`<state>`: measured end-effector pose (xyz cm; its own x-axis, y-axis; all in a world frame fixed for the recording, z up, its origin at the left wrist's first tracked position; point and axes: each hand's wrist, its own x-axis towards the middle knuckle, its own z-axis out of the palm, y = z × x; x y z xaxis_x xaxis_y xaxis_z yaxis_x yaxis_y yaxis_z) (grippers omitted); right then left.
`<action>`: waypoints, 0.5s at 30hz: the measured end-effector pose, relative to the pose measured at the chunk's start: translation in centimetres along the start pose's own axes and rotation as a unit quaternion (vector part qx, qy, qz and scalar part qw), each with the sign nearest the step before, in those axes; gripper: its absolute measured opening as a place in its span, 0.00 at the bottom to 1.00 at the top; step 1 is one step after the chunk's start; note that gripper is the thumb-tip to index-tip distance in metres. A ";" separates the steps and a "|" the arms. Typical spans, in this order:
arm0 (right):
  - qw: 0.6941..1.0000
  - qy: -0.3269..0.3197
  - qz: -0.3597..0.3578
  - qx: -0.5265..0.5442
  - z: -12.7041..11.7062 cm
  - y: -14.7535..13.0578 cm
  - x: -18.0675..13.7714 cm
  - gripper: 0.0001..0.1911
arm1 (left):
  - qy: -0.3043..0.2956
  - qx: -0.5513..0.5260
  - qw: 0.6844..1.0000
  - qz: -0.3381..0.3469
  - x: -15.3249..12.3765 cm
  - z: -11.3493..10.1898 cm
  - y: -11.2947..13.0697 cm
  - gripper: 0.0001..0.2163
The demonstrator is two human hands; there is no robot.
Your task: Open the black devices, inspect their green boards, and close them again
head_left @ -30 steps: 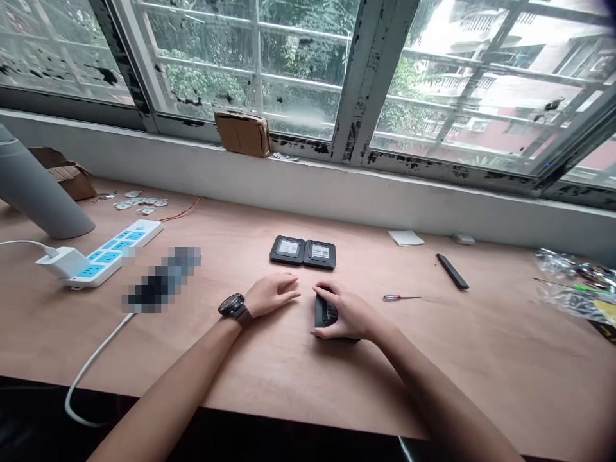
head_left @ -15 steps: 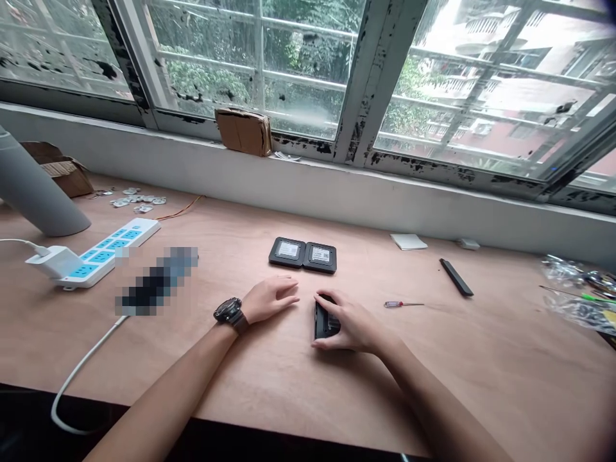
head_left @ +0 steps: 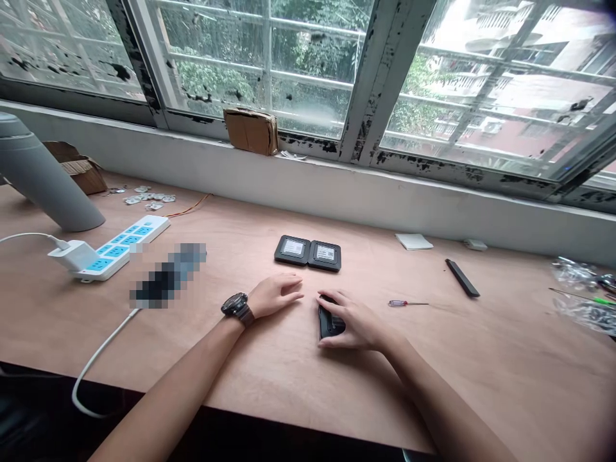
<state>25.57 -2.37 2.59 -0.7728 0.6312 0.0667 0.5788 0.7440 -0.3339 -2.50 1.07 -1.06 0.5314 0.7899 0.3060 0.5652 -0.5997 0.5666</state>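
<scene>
My right hand (head_left: 359, 321) grips a small black square case (head_left: 330, 324) by two opposite edges, thumb on the near side and fingers on the far side. The hand covers the case's right part. To the left, my left hand (head_left: 276, 295) rests on the table with its fingers stretched out, holding nothing. A watch (head_left: 235, 305) is on that wrist. Beyond the hands lie two black square cases (head_left: 308, 253) side by side, each with a white label on top. A small screwdriver (head_left: 407, 303) with a clear handle lies right of my right hand.
At the left stand a white power strip (head_left: 129, 242) with a plugged charger (head_left: 72, 258), a blurred-out object (head_left: 168, 277) and a grey cylinder (head_left: 52, 173). Rightward lie a black bar (head_left: 462, 278), a white pad (head_left: 414, 241) and plastic bags (head_left: 577, 314). The table's front edge (head_left: 298, 425) is near.
The view has shifted slightly, so everything appears a little further right. Both hands keep nearly the same pose, the right one still on the small black case.
</scene>
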 end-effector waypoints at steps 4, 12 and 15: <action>1.000 -0.003 -0.013 0.002 -0.2 0.0 0.0 0.51 | 0.005 -0.003 1.000 -0.003 0.0 0.0 0.2 0.14; 1.000 0.000 -0.024 0.002 -0.3 0.1 -0.1 0.51 | 0.005 -0.009 1.000 0.001 0.0 -0.3 0.5 0.13; 1.000 0.004 -0.021 0.000 -0.4 0.1 -0.1 0.50 | 0.006 -0.009 1.000 0.002 0.0 -0.3 0.6 0.13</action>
<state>25.83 -2.30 2.97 -0.7938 0.6016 0.0885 0.5462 0.7694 -0.3311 -2.38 0.77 -0.48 0.5260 0.7895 0.3161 0.5517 -0.5997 0.5796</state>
